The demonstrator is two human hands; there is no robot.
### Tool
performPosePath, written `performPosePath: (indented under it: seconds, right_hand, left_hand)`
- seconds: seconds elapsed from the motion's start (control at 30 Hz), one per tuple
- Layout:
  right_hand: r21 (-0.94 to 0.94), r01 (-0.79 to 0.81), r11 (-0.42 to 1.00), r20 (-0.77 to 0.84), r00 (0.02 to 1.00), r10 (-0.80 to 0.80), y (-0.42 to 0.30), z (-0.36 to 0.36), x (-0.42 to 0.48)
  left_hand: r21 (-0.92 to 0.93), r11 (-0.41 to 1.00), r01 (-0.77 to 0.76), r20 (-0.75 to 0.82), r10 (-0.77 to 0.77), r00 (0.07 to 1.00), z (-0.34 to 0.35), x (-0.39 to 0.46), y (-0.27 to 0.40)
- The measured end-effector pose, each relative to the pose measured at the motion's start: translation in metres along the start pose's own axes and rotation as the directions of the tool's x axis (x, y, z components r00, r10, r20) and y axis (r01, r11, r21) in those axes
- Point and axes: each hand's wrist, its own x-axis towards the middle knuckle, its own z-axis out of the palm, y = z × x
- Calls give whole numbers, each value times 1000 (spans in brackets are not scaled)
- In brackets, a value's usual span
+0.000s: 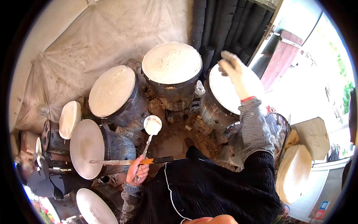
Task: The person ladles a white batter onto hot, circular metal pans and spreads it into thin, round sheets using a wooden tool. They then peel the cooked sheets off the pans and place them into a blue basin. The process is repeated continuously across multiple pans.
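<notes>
My left hand [138, 170], bare, grips the handle of a metal ladle [145, 148] together with a long flat spatula [117, 162] that has an orange and black handle. White batter or paste coats the ladle's bowl [152, 125]. The spatula lies crosswise, its pale-smeared blade pointing left. My right hand [233, 70] wears a light glove and hovers over or touches a round white-covered griddle [223, 92] on a drum stove [214, 113]. Its fingers are blurred, and what is under them is hidden.
More drum stoves with round pale tops curve around me: a back one [172, 63], a left-back one [113, 91] and a left one [86, 149]. Honeycomb coal briquettes [218, 25] are stacked behind. A stack of pale round sheets [293, 173] stands right. Another person [42, 179] is at left.
</notes>
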Motion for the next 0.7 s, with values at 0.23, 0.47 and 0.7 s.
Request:
performPosePath:
  seconds: [0.23,0.47,0.7]
  right_hand:
    - [-739,66,671,58,998,-34,185,26,87]
    - [-889,39,456,69,996,49,235,56,138]
    - [-890,191,415,203,979,-15,246,61,149]
  left_hand:
    - [-133,989,-70,-53,64,997,48,41,18]
    - [-202,971,-127,-71,115,991,72,76,20]
    - [-220,967,-130,-126,104,987,85,90,26]
